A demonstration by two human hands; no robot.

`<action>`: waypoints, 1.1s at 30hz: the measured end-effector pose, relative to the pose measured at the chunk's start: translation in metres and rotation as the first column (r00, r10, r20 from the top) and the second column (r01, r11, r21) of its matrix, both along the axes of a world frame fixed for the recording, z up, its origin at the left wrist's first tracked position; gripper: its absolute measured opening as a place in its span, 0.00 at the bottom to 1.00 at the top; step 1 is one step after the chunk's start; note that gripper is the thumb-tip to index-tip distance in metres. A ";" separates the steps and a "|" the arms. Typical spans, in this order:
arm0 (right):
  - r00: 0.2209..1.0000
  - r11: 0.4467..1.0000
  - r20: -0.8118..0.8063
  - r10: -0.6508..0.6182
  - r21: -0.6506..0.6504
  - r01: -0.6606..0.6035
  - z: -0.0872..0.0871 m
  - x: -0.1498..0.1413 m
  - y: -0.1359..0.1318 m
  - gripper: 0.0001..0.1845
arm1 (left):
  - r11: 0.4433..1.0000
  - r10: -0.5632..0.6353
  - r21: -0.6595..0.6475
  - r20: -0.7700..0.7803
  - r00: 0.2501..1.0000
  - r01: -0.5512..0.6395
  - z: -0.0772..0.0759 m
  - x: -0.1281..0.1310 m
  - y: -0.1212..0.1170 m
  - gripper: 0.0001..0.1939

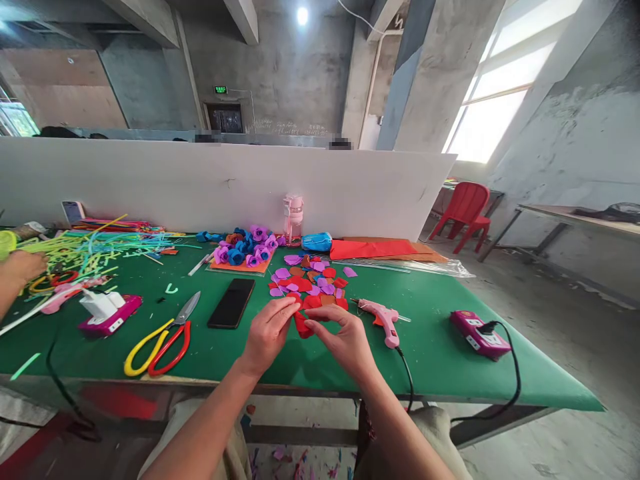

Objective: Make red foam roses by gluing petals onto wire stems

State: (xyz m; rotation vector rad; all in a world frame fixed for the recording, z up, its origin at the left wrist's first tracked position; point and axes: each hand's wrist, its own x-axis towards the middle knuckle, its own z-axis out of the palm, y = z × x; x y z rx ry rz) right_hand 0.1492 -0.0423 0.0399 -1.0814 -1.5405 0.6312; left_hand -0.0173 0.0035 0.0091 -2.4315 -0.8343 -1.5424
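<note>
Both my hands meet over the green table, holding a small red paper petal [302, 325] between them. My left hand [270, 333] pinches its upper left side. From the right, my right hand [344, 337] grips it between thumb and fingers. Just beyond lies a spread of cut petals [320, 280] in purple, red and brown. A pink glue gun [384, 321] rests right of my right hand. To the left of my left hand lie a black phone [231, 303] and scissors [167, 337] with one yellow and one red handle.
Purple and blue paper flowers [245, 245] sit at the back, near a pink bottle [293, 219] and red paper sheets [373, 249]. Magenta power strips [481, 335] lie at both sides, with a cord hanging over the edge. At far left, another person's hand [24, 265] is among coloured strips [110, 243].
</note>
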 end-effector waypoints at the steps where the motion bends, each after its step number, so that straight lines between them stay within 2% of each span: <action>1: 0.999 1.000 0.032 -0.009 0.016 0.008 0.000 0.001 0.000 0.08 | 1.000 0.001 0.000 -0.007 1.000 -0.001 0.000 0.000 0.000 0.14; 7: 0.953 0.989 0.291 -0.081 0.142 0.041 -0.002 0.008 -0.001 0.10 | 1.000 0.009 0.018 -0.057 0.998 -0.008 -0.001 0.000 0.000 0.13; 12: 0.912 0.982 0.399 -0.094 0.187 0.020 -0.001 0.007 -0.003 0.10 | 1.000 0.016 0.005 -0.070 0.997 -0.015 -0.001 0.002 -0.001 0.13; 14: 0.925 0.983 0.371 -0.088 0.181 0.021 0.001 0.010 -0.002 0.10 | 1.000 0.008 -0.008 -0.059 0.998 -0.008 0.001 0.001 -0.001 0.13; 17: 0.971 0.985 0.201 -0.128 0.141 0.101 0.005 0.027 0.004 0.10 | 0.998 0.022 -0.057 0.045 0.999 -0.020 0.008 -0.004 0.000 0.12; 19: 0.977 0.977 0.072 -0.201 0.094 0.194 0.007 0.041 0.007 0.12 | 0.990 0.039 -0.137 0.207 0.977 -0.011 0.015 -0.010 -0.001 0.10; 21: 0.978 0.977 0.028 -0.207 0.059 0.205 0.010 0.051 0.007 0.13 | 0.963 0.011 -0.250 0.420 0.907 0.104 0.024 -0.013 -0.005 0.07; 22: 0.985 0.985 0.041 -0.165 0.054 0.162 0.011 0.052 0.006 0.13 | 0.930 -0.001 -0.315 0.511 0.859 0.189 0.029 -0.014 -0.009 0.07; 24: 0.994 0.999 0.109 -0.004 0.053 -0.002 0.013 0.044 -0.001 0.19 | 0.816 -0.045 -0.437 0.604 0.796 0.378 0.039 -0.014 -0.018 0.06; 26: 0.973 0.984 0.160 0.167 0.038 -0.176 0.013 0.028 -0.011 0.28 | 0.688 -0.104 -0.493 0.658 0.745 0.532 0.049 -0.013 -0.028 0.07; 27: 0.957 0.971 0.172 0.234 0.017 -0.240 0.012 0.019 -0.015 0.29 | 0.653 -0.119 -0.488 0.690 0.714 0.580 0.053 -0.012 -0.032 0.07; 28: 0.941 0.956 0.169 0.292 -0.018 -0.293 0.011 0.009 -0.020 0.28 | 0.633 -0.118 -0.477 0.718 0.686 0.609 0.057 -0.012 -0.035 0.07; 30: 0.917 0.926 0.142 0.373 -0.111 -0.360 0.007 -0.006 -0.026 0.20 | 0.642 -0.097 -0.439 0.766 0.635 0.628 0.063 -0.013 -0.037 0.06; 32: 0.918 0.922 0.126 0.375 -0.156 -0.355 0.003 -0.016 -0.029 0.12 | 0.654 -0.085 -0.424 0.781 0.618 0.626 0.064 -0.015 -0.036 0.05; 33: 0.925 0.927 0.125 0.360 -0.157 -0.340 0.002 -0.019 -0.030 0.11 | 0.650 -0.088 -0.432 0.775 0.626 0.626 0.062 -0.015 -0.036 0.05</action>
